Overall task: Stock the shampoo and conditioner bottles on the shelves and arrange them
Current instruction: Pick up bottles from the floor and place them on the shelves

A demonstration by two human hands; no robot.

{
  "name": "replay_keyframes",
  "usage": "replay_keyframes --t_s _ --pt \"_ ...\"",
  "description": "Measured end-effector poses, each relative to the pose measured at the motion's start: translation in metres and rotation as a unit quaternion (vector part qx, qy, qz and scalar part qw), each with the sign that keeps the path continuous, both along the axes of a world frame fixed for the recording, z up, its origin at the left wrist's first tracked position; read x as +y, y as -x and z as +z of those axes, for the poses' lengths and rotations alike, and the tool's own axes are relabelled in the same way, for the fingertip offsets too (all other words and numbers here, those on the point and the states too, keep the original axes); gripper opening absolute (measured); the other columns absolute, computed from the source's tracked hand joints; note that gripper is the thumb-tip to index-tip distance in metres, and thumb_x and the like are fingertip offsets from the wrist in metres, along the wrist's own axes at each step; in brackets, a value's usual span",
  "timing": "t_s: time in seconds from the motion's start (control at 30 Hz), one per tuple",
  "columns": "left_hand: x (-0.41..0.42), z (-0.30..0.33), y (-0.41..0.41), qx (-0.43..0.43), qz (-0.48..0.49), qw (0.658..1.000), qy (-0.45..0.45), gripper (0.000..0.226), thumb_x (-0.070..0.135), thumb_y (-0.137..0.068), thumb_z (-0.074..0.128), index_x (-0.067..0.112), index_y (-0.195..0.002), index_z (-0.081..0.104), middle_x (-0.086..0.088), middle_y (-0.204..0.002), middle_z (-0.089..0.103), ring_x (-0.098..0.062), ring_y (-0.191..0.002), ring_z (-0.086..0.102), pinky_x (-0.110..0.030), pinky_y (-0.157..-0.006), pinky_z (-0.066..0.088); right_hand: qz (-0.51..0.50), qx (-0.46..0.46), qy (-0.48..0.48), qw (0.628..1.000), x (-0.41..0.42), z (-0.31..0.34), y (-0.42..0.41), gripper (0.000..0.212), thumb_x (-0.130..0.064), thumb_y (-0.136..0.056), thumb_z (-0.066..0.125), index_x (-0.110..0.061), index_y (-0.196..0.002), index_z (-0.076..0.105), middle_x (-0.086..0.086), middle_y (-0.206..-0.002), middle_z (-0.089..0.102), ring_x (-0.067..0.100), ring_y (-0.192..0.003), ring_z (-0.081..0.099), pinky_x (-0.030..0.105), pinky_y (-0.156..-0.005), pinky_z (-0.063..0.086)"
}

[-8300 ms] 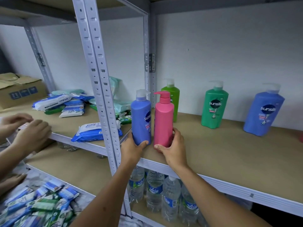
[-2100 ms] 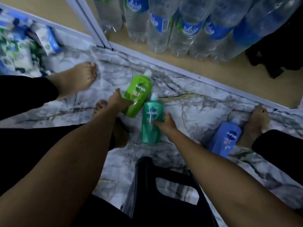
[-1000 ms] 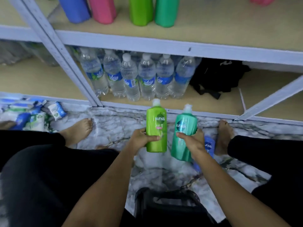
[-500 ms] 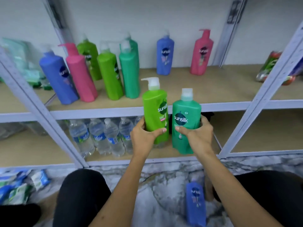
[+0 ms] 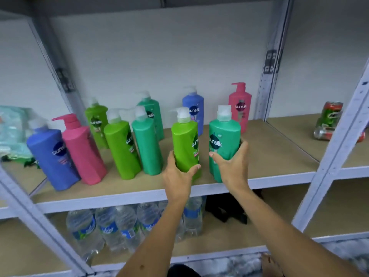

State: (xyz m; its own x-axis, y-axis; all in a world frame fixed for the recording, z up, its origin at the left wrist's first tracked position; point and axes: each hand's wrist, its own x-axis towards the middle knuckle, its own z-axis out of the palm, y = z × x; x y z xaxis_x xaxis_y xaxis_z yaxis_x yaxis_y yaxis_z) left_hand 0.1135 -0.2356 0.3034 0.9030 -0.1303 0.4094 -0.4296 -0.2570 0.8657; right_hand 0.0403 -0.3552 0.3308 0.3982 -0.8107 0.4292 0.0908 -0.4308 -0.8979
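Note:
My left hand (image 5: 178,173) grips a light green pump bottle (image 5: 185,140) near its base. My right hand (image 5: 232,165) grips a teal pump bottle (image 5: 224,136) beside it. Both bottles are upright at the front of the tan shelf (image 5: 269,156). To their left stands a front row: a blue bottle (image 5: 53,154), a pink bottle (image 5: 83,150), a light green bottle (image 5: 121,146) and a teal bottle (image 5: 146,142). Farther back stand a green bottle (image 5: 95,120), a teal one (image 5: 152,110), a blue one (image 5: 193,110) and a pink one (image 5: 240,104).
Water bottles (image 5: 111,228) fill the shelf below, next to a dark bag (image 5: 225,208). A slanted grey upright (image 5: 339,140) crosses at the right, another upright (image 5: 30,212) at the left. Green and red cans (image 5: 329,120) lie on the right bay. Wipe packs (image 5: 12,132) sit at the far left.
Both hands lifted the light green and teal bottles from the floor up to the shelf, right of the front row. The view has risen to shelf level.

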Motion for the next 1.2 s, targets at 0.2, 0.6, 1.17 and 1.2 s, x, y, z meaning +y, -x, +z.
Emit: replay_keyframes --t_s 0.2,0.6,1.17,1.2 --pt "-0.034 0.002 -0.031 0.064 -0.044 0.987 -0.142 0.079 0.041 -0.054 0.087 0.011 -0.113 0.044 -0.013 -0.107 0.058 -0.034 -0.101 0.057 -0.040 -0.081 0.047 0.080 -0.011 -0.002 0.997 -0.022 -0.012 -0.027 0.085 0.000 -0.064 0.074 -0.022 -0.134 0.031 0.003 -0.127 0.047 0.020 -0.117 0.049 0.041 -0.101 0.043" --pt "-0.024 -0.012 -0.044 0.077 -0.146 0.980 -0.112 0.083 0.020 -0.062 0.086 0.026 -0.130 0.038 0.007 -0.108 0.060 -0.018 -0.097 0.057 -0.037 -0.082 0.050 0.020 0.167 0.067 0.984 -0.027 -0.039 -0.037 0.103 -0.017 -0.059 0.088 -0.021 -0.141 0.027 0.005 -0.128 0.040 0.027 -0.120 0.043 0.042 -0.103 0.039" --pt "0.000 -0.028 -0.008 -0.068 -0.020 0.938 -0.338 0.058 0.042 -0.090 0.043 0.006 -0.135 0.040 -0.013 -0.124 0.059 -0.033 -0.111 0.054 -0.040 -0.089 0.043 -0.035 0.354 0.312 0.881 -0.004 -0.068 0.023 0.051 -0.035 -0.090 0.042 -0.003 -0.130 0.048 0.015 -0.127 0.057 0.034 -0.120 0.050 0.042 -0.100 0.032" --pt "0.007 -0.037 0.002 -0.131 -0.006 0.923 -0.361 0.055 0.041 -0.091 0.033 0.006 -0.132 0.045 -0.012 -0.127 0.057 -0.031 -0.114 0.052 -0.040 -0.091 0.039 -0.038 0.344 0.331 0.878 0.002 -0.081 0.034 0.054 -0.036 -0.087 0.044 -0.006 -0.131 0.049 0.014 -0.134 0.054 0.034 -0.126 0.046 0.044 -0.104 0.030"
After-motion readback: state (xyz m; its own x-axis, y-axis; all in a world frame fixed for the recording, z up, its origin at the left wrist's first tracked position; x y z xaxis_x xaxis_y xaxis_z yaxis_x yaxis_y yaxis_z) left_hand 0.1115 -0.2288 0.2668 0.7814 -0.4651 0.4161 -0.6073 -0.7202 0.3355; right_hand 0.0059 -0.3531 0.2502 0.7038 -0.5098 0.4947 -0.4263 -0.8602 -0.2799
